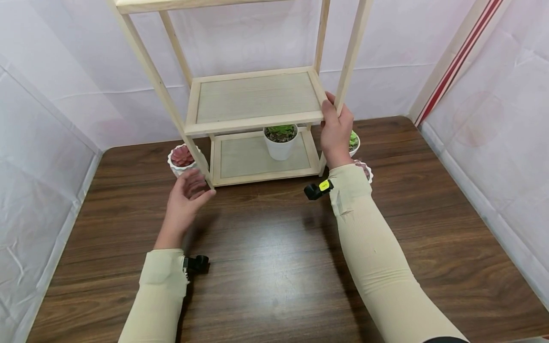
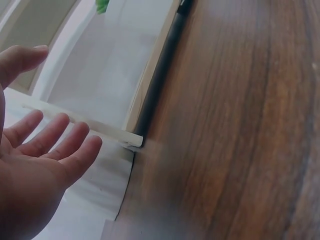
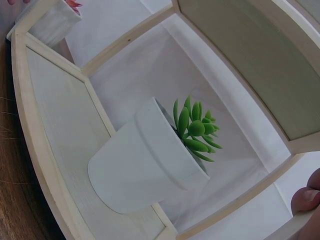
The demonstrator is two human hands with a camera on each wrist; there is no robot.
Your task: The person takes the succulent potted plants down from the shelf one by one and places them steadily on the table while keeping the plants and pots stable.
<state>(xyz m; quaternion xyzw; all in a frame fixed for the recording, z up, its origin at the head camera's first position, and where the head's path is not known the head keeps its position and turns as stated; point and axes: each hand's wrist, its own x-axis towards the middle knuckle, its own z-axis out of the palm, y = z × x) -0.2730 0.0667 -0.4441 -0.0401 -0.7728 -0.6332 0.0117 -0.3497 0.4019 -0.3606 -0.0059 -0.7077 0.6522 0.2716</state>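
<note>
A light wooden shelf rack [image 1: 253, 123] stands at the back of the table. My right hand [image 1: 337, 129] grips its right front post beside the middle board; a fingertip [image 3: 306, 199] shows at that post in the right wrist view. My left hand [image 1: 183, 202], fingers loosely bent and palm bare, is beside the foot of the left front post. Whether it touches the post I cannot tell. A white pot with a green succulent [image 1: 280, 143] stands on the lowest board, right of its middle. Just behind the left hand is a red succulent in a white scalloped pot [image 1: 181, 156].
Right of the rack, partly hidden by the right hand and sleeve, are a green plant in a white pot [image 1: 354, 143] and a pinkish plant in a scalloped pot [image 1: 364, 170]. White sheeting [image 1: 253, 43] hangs behind and at both sides of the brown wooden table [image 1: 266, 247].
</note>
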